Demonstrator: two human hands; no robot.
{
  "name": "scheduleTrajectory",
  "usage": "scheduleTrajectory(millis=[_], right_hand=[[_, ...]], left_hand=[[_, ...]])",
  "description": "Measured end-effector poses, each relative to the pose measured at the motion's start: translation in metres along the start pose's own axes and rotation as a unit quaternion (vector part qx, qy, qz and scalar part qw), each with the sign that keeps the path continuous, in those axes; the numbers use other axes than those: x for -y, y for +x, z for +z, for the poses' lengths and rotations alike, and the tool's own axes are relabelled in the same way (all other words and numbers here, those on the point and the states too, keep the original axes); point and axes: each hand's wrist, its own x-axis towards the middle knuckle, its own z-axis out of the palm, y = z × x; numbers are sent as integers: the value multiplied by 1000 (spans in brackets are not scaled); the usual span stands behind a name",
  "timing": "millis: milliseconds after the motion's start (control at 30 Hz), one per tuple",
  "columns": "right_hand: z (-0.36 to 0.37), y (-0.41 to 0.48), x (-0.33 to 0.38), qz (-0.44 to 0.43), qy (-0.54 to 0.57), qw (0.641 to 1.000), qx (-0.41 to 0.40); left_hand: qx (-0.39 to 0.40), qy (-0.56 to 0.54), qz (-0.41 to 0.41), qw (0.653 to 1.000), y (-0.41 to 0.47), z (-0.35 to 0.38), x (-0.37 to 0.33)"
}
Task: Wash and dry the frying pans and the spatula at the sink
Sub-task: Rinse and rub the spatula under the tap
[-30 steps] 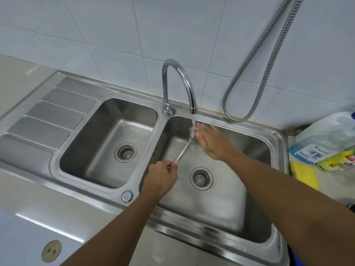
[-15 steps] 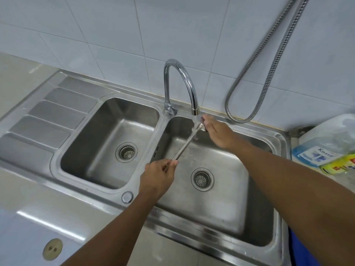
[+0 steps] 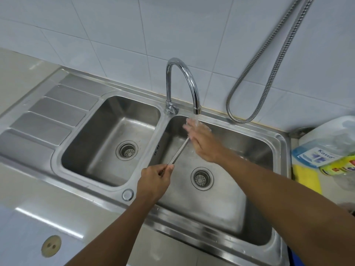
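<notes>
A steel spatula point(image 3: 178, 151) slants over the right basin of the double sink point(image 3: 278, 143). My left hand point(image 3: 153, 181) grips the near end of its handle. The blade end is hidden behind my right hand point(image 3: 201, 140), which lies with straight fingers over it under the running water from the curved tap point(image 3: 184, 81). Water splashes over my right fingers. No frying pan is in view.
The left basin point(image 3: 107, 139) and a ribbed drainboard point(image 3: 48, 116) lie to the left. A metal shower hose point(image 3: 269, 60) hangs on the tiled wall. At the right edge stand a detergent jug point(image 3: 322, 148), a yellow cloth point(image 3: 307, 177) and a sponge pack point(image 3: 340, 166).
My right hand has slid back down over the spatula's blade under the stream, after being up near the spout. My left hand has kept its grip on the handle.
</notes>
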Motion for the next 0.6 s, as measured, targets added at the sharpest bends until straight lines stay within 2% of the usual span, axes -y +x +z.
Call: scheduleTrajectory(millis=[67, 167, 267, 433, 600], right_hand=[[7, -7, 4, -15, 3, 1000, -8], [1, -12, -1, 59, 55, 997, -14], [-12, -5, -15, 101, 32, 994, 20], [-39, 49, -13, 89, 19, 995, -28], [-47, 106, -15, -18, -28, 997, 75]], left_hand=[[10, 5, -5, 1000, 0, 0, 2], [44, 8, -13, 999, -1, 1, 2], [81, -3, -38, 996, -3, 5, 2], [102, -98, -119, 983, -8, 14, -3], [107, -120, -153, 975, 1, 13, -6]])
